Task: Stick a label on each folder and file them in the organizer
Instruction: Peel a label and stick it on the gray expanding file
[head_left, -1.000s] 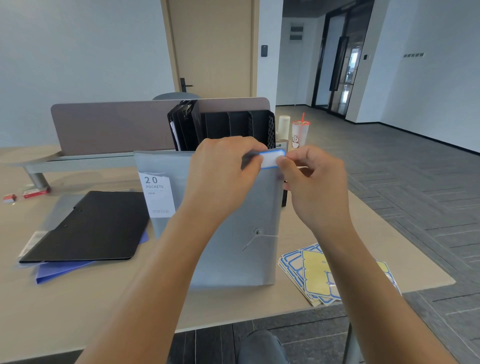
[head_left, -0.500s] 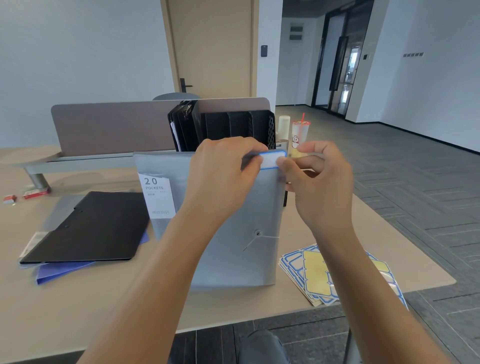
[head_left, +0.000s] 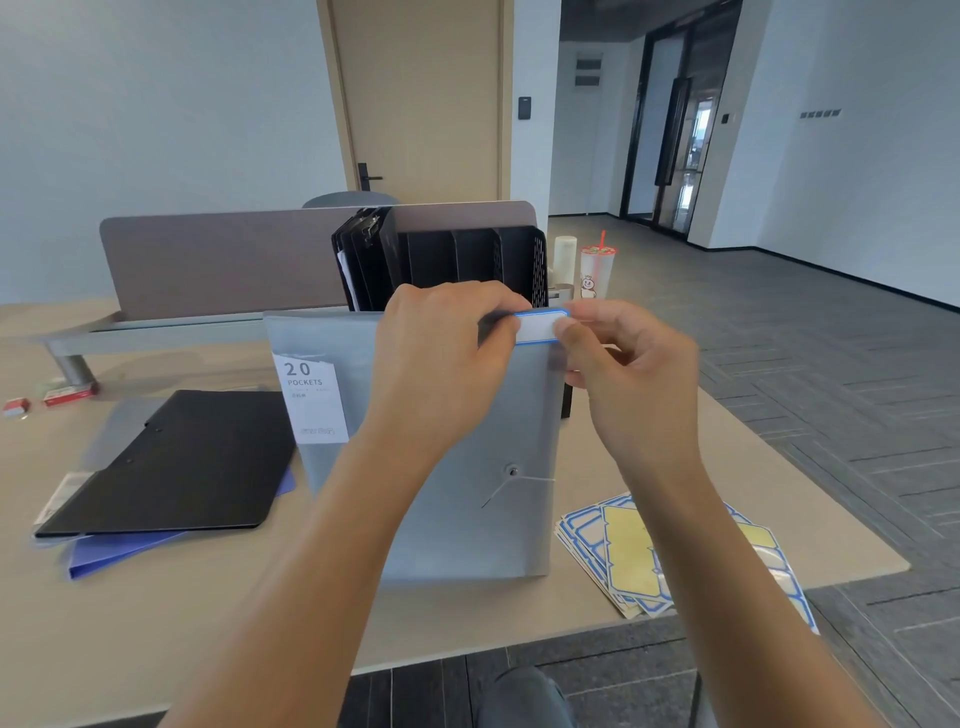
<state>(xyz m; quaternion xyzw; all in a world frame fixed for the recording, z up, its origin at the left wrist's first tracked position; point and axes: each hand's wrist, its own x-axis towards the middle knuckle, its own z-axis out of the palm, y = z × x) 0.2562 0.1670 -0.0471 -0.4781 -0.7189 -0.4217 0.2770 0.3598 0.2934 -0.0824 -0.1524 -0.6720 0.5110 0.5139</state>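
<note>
Desk (head_left: 156, 623) fills the view beneath our arms, and beyond our knuckles stands the black organizer (head_left: 467, 260), its left slots already holding dark binders. Nearer, upright under both hands, is the grey folder (head_left: 467, 467), bottom edge on the desk. Left of our left wrist a black folder (head_left: 171, 462) lies flat over a blue folder (head_left: 130, 551); below our right wrist sit the label sheets (head_left: 623, 551). Our left hand (head_left: 441, 358) curls over the grey folder's top edge, thumb pressing the left end of the blue-bordered label (head_left: 537, 328). Our right hand (head_left: 628, 374) pinches the label's right end between thumb and forefinger, at the folder's top right corner. To do this well, we judge we should keep the left thumb as an anchor, draw the label level with the top edge, then smooth outward from the thumb so no bubble or crease forms. The thin upright folder may flex, so we brace it from behind.
</note>
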